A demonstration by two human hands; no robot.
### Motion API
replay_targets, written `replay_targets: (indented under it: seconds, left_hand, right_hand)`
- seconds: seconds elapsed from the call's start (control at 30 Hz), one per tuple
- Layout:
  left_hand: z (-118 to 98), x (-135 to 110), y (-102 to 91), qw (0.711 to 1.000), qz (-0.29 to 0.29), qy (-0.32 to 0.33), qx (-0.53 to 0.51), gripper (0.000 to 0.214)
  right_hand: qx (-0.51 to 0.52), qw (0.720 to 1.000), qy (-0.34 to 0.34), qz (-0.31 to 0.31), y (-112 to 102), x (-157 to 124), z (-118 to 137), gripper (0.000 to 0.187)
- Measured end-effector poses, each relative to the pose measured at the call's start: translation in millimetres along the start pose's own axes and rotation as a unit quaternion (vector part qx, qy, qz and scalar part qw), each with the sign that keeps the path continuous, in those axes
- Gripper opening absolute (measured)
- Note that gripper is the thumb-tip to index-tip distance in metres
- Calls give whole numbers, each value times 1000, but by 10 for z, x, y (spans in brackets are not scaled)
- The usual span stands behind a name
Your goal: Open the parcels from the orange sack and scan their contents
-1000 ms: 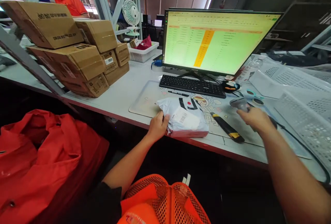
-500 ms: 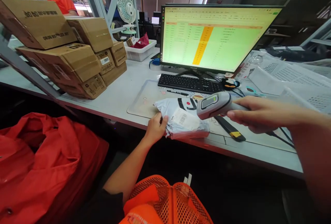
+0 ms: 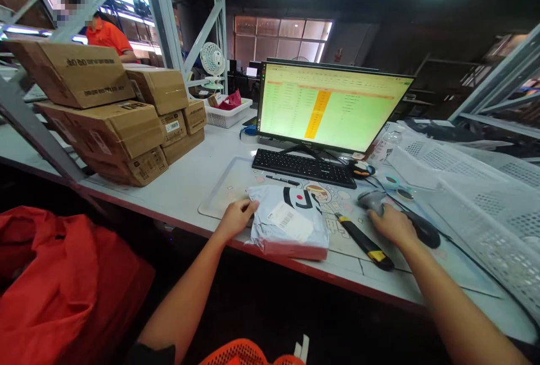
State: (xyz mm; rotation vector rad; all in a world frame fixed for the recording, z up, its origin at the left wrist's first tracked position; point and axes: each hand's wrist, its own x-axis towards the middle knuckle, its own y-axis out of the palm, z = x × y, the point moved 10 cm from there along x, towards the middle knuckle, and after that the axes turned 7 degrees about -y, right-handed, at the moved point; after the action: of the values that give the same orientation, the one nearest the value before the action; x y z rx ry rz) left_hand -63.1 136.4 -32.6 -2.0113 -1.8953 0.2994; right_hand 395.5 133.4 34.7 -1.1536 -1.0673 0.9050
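A grey plastic mailer parcel with a barcode label lies on the desk mat near the table's front edge. My left hand rests on the parcel's left edge, fingers curled against it. My right hand lies over the handheld barcode scanner, which is down on the table to the parcel's right, its cable trailing right. A black and yellow box cutter lies between the parcel and the scanner.
A monitor with a spreadsheet and a black keyboard stand behind the parcel. Stacked cardboard boxes sit at the left, white mesh baskets at the right. A red sack hangs below. A person in orange stands far left.
My right hand has lowered the scanner from above the parcel back onto the table at the right. My left hand stays at the parcel's left edge. The view has tilted up.
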Motion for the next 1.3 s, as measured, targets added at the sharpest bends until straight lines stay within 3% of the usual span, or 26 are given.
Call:
replay_targets:
  seconds: [0.1,0.23,0.33,0.43,0.6,0.77,1.0,1.17,1.3]
  left_hand:
    - [78,16,23,1000,0,-10,-15,56]
    - [122,10,36,1000,3,-17,-10,57]
    - [133,9,-23,1000,-18,-20,3,57]
    - [133,6,-65,999,-31,-19,12,57]
    - [124,-1,-64,999,-31,-13,20,58]
    - [135,5,-39,999,-29,-18,16,58]
    - [123,-1,-51,999,-42,-18,27,59]
    - [91,-10,-61,999,-40,-12,16,62]
    - [78,-19,-83,999,-47,-7,4,64]
  right_hand:
    - [-59,997,34,37,121,-5,-93,51]
    - [-44,998,-21,-51,-110,145,317,57]
    - [23,993,-103,46,151,390,823,50]
    - [42,986,-120,106,436,655,1095,42]
    - [28,994,-62,84,551,970,1048,59]
    - [17,991,-63,113,600,1074,1070,52]
    - [2,988,-78,130,555,1167,1328,49]
    - [-3,988,-110,109,262,905,1444,51]
    - [-9,984,-151,92,160,116,1206,53]
